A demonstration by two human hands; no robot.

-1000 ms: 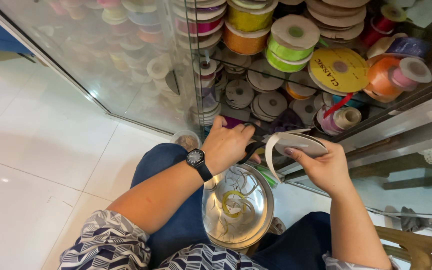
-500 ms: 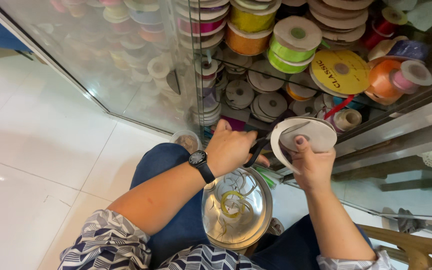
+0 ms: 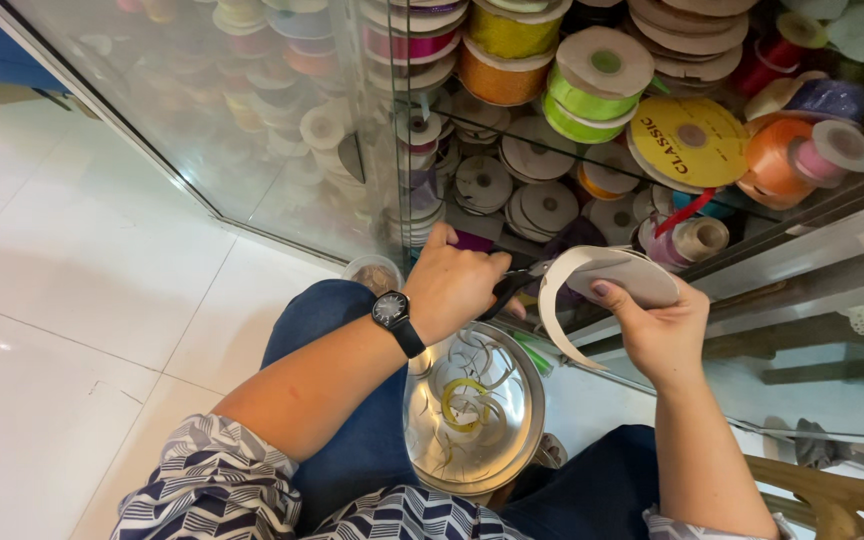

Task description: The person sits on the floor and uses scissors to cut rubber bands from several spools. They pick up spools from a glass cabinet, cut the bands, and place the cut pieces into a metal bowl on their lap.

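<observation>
My left hand (image 3: 457, 285), with a black wristwatch (image 3: 393, 311) on its wrist, grips black-handled scissors (image 3: 512, 283) whose blades point right toward a strip of white ribbon. My right hand (image 3: 657, 325) holds a flat spool of white ribbon (image 3: 617, 275), from which a loose length curls down and to the left. Below both hands, on my lap, rests a round metal bowl (image 3: 527, 420) with several cut ribbon pieces inside, white and yellow.
A glass display cabinet (image 3: 282, 130) stands in front of me, its shelves packed with ribbon spools in orange, green, yellow and pink. A small clear cup (image 3: 372, 270) stands on the white tile floor (image 3: 82, 280) by my knee. Wooden furniture shows at the lower right.
My right hand turned the white spool and lowered it slightly, and the loose ribbon end now hangs in a longer curl. My left hand stays at the ribbon with the scissors.
</observation>
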